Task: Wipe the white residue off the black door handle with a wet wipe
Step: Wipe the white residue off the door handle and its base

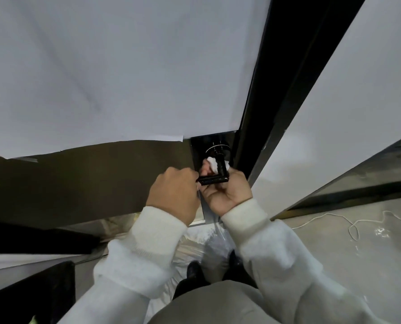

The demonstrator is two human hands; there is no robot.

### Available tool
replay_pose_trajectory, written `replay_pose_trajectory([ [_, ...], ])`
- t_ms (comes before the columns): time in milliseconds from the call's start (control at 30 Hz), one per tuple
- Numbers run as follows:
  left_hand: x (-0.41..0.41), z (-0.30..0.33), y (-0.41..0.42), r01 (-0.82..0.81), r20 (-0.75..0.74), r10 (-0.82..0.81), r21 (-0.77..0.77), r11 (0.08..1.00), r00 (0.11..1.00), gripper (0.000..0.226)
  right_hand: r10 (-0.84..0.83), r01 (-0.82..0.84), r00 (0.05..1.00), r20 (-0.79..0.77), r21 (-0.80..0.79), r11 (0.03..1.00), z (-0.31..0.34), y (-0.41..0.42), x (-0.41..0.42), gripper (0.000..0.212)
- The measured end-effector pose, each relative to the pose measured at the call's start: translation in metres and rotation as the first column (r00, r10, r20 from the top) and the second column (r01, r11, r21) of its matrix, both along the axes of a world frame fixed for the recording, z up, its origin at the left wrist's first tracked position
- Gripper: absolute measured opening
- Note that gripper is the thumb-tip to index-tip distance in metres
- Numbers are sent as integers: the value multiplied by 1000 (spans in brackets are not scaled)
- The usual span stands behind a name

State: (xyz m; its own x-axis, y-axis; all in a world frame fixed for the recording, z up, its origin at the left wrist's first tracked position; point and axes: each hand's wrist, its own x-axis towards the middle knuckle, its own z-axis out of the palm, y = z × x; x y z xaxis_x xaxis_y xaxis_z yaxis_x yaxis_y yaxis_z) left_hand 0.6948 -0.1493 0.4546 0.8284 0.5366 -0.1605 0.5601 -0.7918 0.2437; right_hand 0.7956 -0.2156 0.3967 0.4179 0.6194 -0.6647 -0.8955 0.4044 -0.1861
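Observation:
The black door handle (pixel 214 179) is an L-shaped lever that juts out from a round rose on the brown door (pixel 78 178). My left hand (pixel 175 192) grips the free end of the lever from the left. My right hand (pixel 225 190) reaches under the lever's bend and presses a crumpled white wet wipe (pixel 212 163) against the neck of the handle. The wipe shows on both sides of the neck. Any white residue on the handle is too small to make out.
White paper (pixel 124 66) covers the upper door. A black door frame (pixel 288 78) runs along the right of the handle, with a white wall (pixel 358 90) beyond. Plastic sheeting (pixel 204 239) and a thin white cord (pixel 351 226) lie on the floor. My dark shoes (pixel 195 270) stand below.

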Motion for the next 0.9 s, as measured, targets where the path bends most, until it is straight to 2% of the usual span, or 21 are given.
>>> replay_pose_trajectory([
  [67,-1,0,0,-9,17,9,-3,1000,1000,18,-23,23,1000,-3,15,1000,0,-5,-2,34],
  [100,-1,0,0,-8,25,8,-1,1000,1000,18,-29,29,999,39,-7,1000,0,-10,-3,34],
  [233,-2,-1,-1,-15,45,15,11,1000,999,18,52,26,933,355,-213,977,2,-42,-12,11],
  [333,-3,-6,5,-5,69,6,-11,1000,998,17,177,39,829,531,-370,928,1,-60,-21,15],
  [467,-6,-12,16,29,175,-11,-99,995,985,22,190,73,798,571,-405,911,-7,-47,-40,16],
  [567,-13,-14,25,30,270,4,-120,992,963,20,164,25,822,546,-322,947,-10,-28,-48,17],
  [667,-29,-19,41,-33,421,144,-261,965,896,15,154,-91,892,424,-164,982,-12,-17,-55,18],
  [733,-43,-25,45,-59,488,309,-462,885,817,10,153,-125,924,351,-101,987,-14,-16,-58,14],
  [800,-52,-27,43,-60,500,492,-656,753,713,5,197,-154,898,394,-137,978,-18,-19,-58,15],
  [900,-54,-35,44,-107,467,608,-730,675,642,14,271,-100,775,571,-313,945,-27,-30,-52,13],
])
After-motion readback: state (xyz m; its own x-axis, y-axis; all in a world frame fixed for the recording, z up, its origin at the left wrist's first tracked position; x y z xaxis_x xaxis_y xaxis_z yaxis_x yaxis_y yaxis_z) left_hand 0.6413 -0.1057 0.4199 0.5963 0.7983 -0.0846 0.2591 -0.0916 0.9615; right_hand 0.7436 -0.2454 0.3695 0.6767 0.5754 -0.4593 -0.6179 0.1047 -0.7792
